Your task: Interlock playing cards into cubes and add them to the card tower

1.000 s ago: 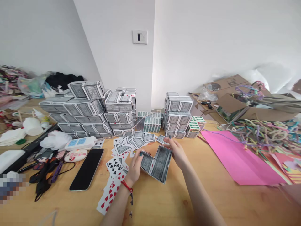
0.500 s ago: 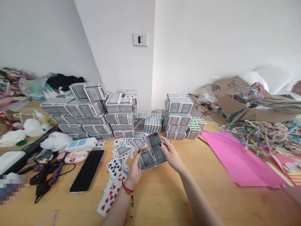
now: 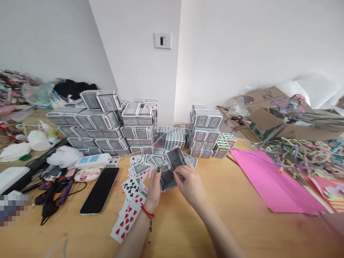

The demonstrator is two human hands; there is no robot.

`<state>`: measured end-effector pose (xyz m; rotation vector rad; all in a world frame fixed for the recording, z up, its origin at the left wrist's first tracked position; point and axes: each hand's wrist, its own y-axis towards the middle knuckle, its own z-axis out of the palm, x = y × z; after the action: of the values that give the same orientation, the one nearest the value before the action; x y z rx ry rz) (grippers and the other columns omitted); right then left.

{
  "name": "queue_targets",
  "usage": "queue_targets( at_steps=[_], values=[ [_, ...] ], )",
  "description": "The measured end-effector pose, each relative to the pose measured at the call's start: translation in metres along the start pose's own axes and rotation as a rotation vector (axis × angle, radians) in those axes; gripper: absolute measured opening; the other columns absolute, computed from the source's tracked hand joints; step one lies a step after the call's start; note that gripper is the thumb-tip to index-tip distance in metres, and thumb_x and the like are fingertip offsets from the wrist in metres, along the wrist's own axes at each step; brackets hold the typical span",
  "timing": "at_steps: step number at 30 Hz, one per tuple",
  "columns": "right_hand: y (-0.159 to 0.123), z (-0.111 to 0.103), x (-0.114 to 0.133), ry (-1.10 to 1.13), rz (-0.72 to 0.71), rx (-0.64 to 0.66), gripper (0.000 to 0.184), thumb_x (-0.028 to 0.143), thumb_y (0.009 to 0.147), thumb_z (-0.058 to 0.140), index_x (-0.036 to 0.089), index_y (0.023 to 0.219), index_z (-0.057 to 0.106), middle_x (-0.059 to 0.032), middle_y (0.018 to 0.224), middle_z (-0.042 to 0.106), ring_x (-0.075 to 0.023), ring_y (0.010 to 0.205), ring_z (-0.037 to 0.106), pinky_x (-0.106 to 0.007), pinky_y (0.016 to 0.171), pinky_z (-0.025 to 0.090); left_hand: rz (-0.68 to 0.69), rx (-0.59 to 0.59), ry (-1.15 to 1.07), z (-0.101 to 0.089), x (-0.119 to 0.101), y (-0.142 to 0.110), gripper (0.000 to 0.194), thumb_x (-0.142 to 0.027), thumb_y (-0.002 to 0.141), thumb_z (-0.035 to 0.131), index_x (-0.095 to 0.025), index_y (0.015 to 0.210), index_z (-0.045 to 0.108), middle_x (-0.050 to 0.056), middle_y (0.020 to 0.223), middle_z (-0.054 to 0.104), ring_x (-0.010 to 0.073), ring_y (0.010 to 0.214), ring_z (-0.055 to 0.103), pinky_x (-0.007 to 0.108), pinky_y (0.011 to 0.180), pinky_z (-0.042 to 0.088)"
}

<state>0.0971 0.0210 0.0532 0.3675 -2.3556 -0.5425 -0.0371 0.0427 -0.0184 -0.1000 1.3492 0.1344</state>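
two hands meet on one box-like, grey-backed card piece (image 3: 174, 157), raised above the middle of the wooden surface (image 3: 177, 229), just on the near side of the loose cards (image 3: 156, 161). half a second ago the right hand (image 3: 189, 182) spread along the piece's upper right side; now it has drawn in toward the near side, its fingertips bunched at the inner join between panels. that suggests attention has moved from turning the piece to working that join, a judgement only. the right fingers are nearly closed there; whether they pinch an edge or press a seam, i cannot tell. the left hand (image 3: 153, 184) has the left side gripped, thumb uppermost, fingers barely apart and partly hidden behind the piece.

as for writing, the clubs card (image 3: 131, 188) and the hearts card (image 3: 127, 220), left of the hands, show corner figures that read as 9 or 6 depending on the turn. print on the green-and-white packs (image 3: 175, 141), toward the far edge of the surface between the left stacks (image 3: 94, 130) and the right stack (image 3: 205, 134), is too small to read. the black phone (image 3: 99, 191), nearer the left edge, shows a dark screen; no brand is legible.
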Motion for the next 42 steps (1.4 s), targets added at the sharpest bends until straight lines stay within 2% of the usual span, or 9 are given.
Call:
queue_targets(
  at_steps=[4,8,12,16,22,28,37,42],
  values=[
    [-0.003,0.013,0.008,-0.239,0.019,0.209,0.016,0.020,0.083,0.047,0.021,0.083,0.063,-0.0048,0.093,0.064,-0.0190,0.084,0.049,-0.033,0.074,0.034,0.008,0.018,0.023,0.004,-0.001,-0.004,0.028,-0.040,0.081,0.046,-0.020,0.098,0.056,0.003,0.101,0.060,0.0176,0.095,0.052,0.029,0.084,0.038],
    [-0.004,0.014,0.008,-0.344,0.018,0.291,0.020,0.019,0.085,0.044,0.023,0.085,0.064,-0.0041,0.095,0.063,-0.0176,0.085,0.048,-0.032,0.073,0.029,-0.030,0.032,-0.081,0.008,-0.004,-0.005,0.030,-0.039,0.080,0.046,-0.018,0.096,0.059,0.005,0.100,0.062,0.0185,0.096,0.053,0.029,0.082,0.039],
    [-0.003,0.009,0.006,-0.329,0.020,0.299,0.025,0.020,0.085,0.045,0.020,0.070,0.065,-0.0037,0.090,0.063,-0.0165,0.083,0.048,-0.030,0.073,0.030,-0.105,0.021,-0.203,0.010,-0.007,-0.005,0.033,-0.042,0.079,0.046,-0.017,0.094,0.061,0.004,0.092,0.066,0.0185,0.094,0.056,0.030,0.081,0.041],
    [-0.003,0.008,0.005,-0.297,0.037,0.291,0.025,0.023,0.085,0.044,0.018,0.074,0.066,-0.0043,0.079,0.064,-0.0165,0.080,0.050,-0.029,0.074,0.032,-0.157,0.025,-0.251,0.012,-0.011,-0.004,0.038,-0.045,0.077,0.047,-0.016,0.096,0.060,0.005,0.091,0.066,0.0194,0.093,0.058,0.031,0.080,0.042],
    [-0.002,0.008,0.004,-0.295,0.040,0.296,0.028,0.024,0.087,0.042,0.018,0.074,0.066,-0.0056,0.076,0.065,-0.0170,0.079,0.051,-0.029,0.073,0.032,-0.201,0.035,-0.317,0.013,-0.015,-0.005,0.038,-0.045,0.077,0.047,-0.016,0.098,0.059,0.005,0.097,0.066,0.0187,0.094,0.057,0.030,0.079,0.042],
    [-0.003,0.010,0.007,-0.339,0.001,0.310,0.027,0.024,0.087,0.040,0.021,0.078,0.065,-0.0039,0.083,0.067,-0.0175,0.080,0.052,-0.031,0.071,0.029,-0.285,0.036,-0.316,0.014,-0.016,-0.008,0.039,-0.048,0.075,0.049,-0.016,0.094,0.061,0.005,0.088,0.068,0.0193,0.084,0.060,0.028,0.068,0.044],
    [-0.003,0.010,0.009,-0.378,0.039,0.362,0.025,0.027,0.087,0.041,0.020,0.086,0.065,-0.0072,0.085,0.066,-0.0202,0.086,0.051,-0.032,0.072,0.032,-0.286,0.006,-0.279,0.013,-0.007,-0.005,0.036,-0.050,0.071,0.052,-0.017,0.081,0.061,-0.001,0.060,0.062,0.0157,0.064,0.058,0.026,0.060,0.041],
    [-0.004,0.013,0.009,-0.327,0.072,0.313,0.025,0.022,0.086,0.041,0.023,0.090,0.066,-0.0048,0.091,0.064,-0.0180,0.086,0.051,-0.028,0.073,0.036,-0.273,0.003,-0.283,0.013,-0.008,-0.005,0.034,-0.049,0.071,0.053,-0.017,0.081,0.059,-0.001,0.067,0.063,0.0157,0.068,0.058,0.026,0.063,0.042]
  ],
)
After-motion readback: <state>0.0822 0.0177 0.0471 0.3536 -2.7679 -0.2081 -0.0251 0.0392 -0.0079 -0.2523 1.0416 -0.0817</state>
